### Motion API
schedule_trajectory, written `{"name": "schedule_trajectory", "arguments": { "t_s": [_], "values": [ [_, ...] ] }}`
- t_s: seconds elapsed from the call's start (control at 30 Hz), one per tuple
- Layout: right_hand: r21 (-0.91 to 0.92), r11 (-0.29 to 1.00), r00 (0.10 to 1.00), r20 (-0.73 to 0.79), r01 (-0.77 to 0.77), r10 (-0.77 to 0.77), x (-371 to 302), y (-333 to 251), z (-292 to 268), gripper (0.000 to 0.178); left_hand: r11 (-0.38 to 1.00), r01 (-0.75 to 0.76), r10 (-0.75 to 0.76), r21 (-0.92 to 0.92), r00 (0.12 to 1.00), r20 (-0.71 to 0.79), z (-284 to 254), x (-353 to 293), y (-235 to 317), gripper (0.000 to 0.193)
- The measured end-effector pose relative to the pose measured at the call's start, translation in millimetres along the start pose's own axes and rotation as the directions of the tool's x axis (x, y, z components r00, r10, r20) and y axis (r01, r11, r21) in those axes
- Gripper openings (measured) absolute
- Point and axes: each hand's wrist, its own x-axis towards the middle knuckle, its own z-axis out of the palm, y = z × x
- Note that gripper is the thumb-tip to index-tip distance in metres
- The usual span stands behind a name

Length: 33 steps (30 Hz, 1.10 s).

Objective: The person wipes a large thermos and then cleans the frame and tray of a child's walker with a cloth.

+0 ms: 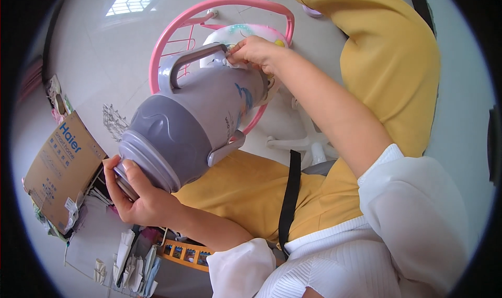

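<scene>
A grey-purple thermos jug lies tilted across my lap, its wide ribbed end toward the lower left. My left hand grips that ribbed end, thumb and fingers around its rim. At the other end, my right hand is pinched on a small white wipe, pressed against the jug beside its grey carrying handle. How much of the wipe is under the fingers is hidden. A second grey grip sticks out from the jug's lower side.
Behind the jug stands a pink-framed child's seat or cart with a pale printed part. On the left are a cardboard box, a wire rack and several folded papers or cloths. An orange strip lies near my left forearm.
</scene>
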Motion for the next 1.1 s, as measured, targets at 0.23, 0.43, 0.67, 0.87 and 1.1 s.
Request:
{"name": "schedule_trajectory", "arguments": {
  "t_s": [0.23, 0.43, 0.67, 0.87, 1.1],
  "values": [
    [-0.287, 0.934, 0.968, -0.065, 0.213, -0.241, 1.8, 9.4, -4.8, 0.020, 0.999, -0.029, 0.031, -0.046, 0.999, 0.039, 1.9, -2.3, 1.6, 0.014],
    [-0.576, 0.760, 0.862, -0.176, 0.302, -0.475, -15.0, 13.0, 5.2, 0.026, 0.998, -0.062, 0.062, -0.008, 0.997, 0.053, 6.3, -3.3, 9.5, 0.015],
    [-0.340, 0.826, 0.652, -0.507, 0.450, -0.564, -17.7, 39.0, 27.8, 0.021, 0.999, -0.038, 0.037, 0.017, 0.999, 0.038, 13.0, -12.1, 17.9, 0.015],
    [0.097, 0.817, 0.766, -0.426, 0.568, -0.482, -27.4, 39.6, 11.9, 0.015, 0.992, -0.088, 0.086, 0.085, 0.996, 0.032, 8.4, -11.7, 13.9, 0.015],
    [-0.263, 0.826, 0.806, -0.207, 0.499, -0.554, -6.3, 28.9, 9.1, 0.031, 0.990, -0.117, 0.113, 0.077, 0.992, 0.050, 12.7, -16.0, 18.7, 0.015]
  ]
}}
